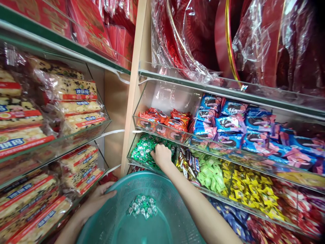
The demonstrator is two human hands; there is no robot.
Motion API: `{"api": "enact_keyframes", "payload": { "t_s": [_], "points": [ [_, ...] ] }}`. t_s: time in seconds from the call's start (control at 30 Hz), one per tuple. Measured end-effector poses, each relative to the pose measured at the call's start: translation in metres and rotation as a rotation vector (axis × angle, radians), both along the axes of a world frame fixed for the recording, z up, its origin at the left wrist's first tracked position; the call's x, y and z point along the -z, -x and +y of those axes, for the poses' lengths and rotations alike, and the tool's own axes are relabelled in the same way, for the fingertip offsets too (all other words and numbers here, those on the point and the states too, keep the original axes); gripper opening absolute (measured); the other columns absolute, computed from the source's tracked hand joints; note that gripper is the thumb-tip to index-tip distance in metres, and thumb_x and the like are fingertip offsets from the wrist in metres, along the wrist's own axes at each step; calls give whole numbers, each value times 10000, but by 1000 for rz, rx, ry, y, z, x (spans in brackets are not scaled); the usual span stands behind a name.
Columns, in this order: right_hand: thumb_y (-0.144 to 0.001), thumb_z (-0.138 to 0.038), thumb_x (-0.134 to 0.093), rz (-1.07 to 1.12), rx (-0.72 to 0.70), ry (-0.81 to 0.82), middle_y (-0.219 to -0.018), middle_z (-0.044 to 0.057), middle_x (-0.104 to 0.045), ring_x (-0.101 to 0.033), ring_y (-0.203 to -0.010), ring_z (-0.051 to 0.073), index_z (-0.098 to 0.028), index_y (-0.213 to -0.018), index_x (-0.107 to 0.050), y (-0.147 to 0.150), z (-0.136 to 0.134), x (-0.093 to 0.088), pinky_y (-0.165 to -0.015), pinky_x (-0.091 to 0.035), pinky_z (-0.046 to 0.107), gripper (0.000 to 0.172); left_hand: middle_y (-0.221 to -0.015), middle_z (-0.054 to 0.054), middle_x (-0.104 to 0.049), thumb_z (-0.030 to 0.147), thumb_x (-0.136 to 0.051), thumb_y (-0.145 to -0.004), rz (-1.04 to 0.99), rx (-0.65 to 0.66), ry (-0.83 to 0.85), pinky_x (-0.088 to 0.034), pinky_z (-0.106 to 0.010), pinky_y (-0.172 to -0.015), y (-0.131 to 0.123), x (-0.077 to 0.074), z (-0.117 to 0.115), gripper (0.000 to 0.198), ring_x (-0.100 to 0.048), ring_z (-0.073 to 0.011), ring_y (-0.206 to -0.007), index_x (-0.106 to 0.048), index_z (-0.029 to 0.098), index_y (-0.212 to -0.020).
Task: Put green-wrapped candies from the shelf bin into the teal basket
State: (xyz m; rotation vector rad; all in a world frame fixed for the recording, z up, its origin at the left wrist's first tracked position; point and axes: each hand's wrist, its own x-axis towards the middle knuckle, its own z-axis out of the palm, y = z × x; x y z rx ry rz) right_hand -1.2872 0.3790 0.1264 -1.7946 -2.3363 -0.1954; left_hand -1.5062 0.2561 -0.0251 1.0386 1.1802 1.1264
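My left hand (100, 196) grips the left rim of a green plastic basket (101, 222), its thumb lying over the edge. A small heap of green-and-white wrapped candies (143, 206) lies on the basket's bottom. Beyond the basket, my right hand (162, 156) reaches into a clear shelf compartment of green wrapped candies (142, 150). It is closed, knuckles up, with the fingers curled down among the candies. The fingertips and whatever may be in them are hidden. My right forearm passes over the basket's right side.
Brown-wrapped bars (189, 164), light green candies (210, 173) and yellow candies (250, 186) fill compartments to the right. Red packs (165, 120) and blue packs (231, 125) sit one shelf higher. Glass edges (203, 142) front the shelves. Packaged cakes (78, 91) are stacked left, beside a wooden upright (132, 81).
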Motion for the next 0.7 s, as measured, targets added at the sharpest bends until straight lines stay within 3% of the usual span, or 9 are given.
{"api": "enact_keyframes", "payload": {
  "t_s": [0.27, 0.33, 0.4, 0.53, 0.6, 0.7],
  "points": [
    [-884, -234, -392, 112, -34, -143, -936, 108, -660, -644, -779, 206, -161, -880, -628, -14, -15, -4, -606, -401, 266, 247, -1036, -127, -663, 455, -736, -697, 0, 2, 13, -499, -370, -760, -2, -2, -1, 563, -629, -284, -855, -549, 115, -1105],
    [-892, -254, -397, 197, -125, -156, -896, 84, -651, -622, -745, 175, -173, -837, -615, -18, -28, -3, -598, -375, 248, 239, -1033, -119, -664, 449, -740, -695, -10, -6, 16, -501, -365, -751, -2, -1, -1, 555, -632, -278, -843, -555, 120, -1101],
    [-890, -255, -417, 308, -303, -116, -825, 47, -633, -590, -723, 142, -185, -785, -597, -23, -42, 4, -610, -360, 228, 220, -1022, -109, -667, 442, -742, -696, -17, 0, 9, -502, -357, -738, -2, -2, -2, 536, -634, -272, -829, -564, 128, -1092],
    [-837, -171, -455, 442, -623, 121, -707, -12, -580, -509, -644, 95, -190, -728, -572, -33, -63, 42, -597, -329, 197, 161, -956, -93, -682, 417, -745, -697, -11, 26, -10, -497, -331, -707, -4, -9, -3, 493, -630, -248, -788, -578, 124, -1057],
    [-818, -154, -456, 416, -656, 231, -684, -14, -563, -482, -633, 95, -185, -696, -559, -39, -65, 70, -592, -315, 201, 163, -936, -93, -685, 419, -744, -695, 0, 26, -7, -495, -325, -702, -6, -13, -3, 486, -629, -242, -772, -580, 116, -1037],
    [-821, -164, -443, 346, -595, 377, -707, 4, -566, -472, -673, 111, -177, -695, -548, -46, -57, 108, -622, -311, 220, 165, -936, -96, -685, 423, -744, -692, 5, 24, -6, -495, -332, -709, -8, -16, -2, 484, -632, -252, -785, -580, 117, -1029]
  ]
}}
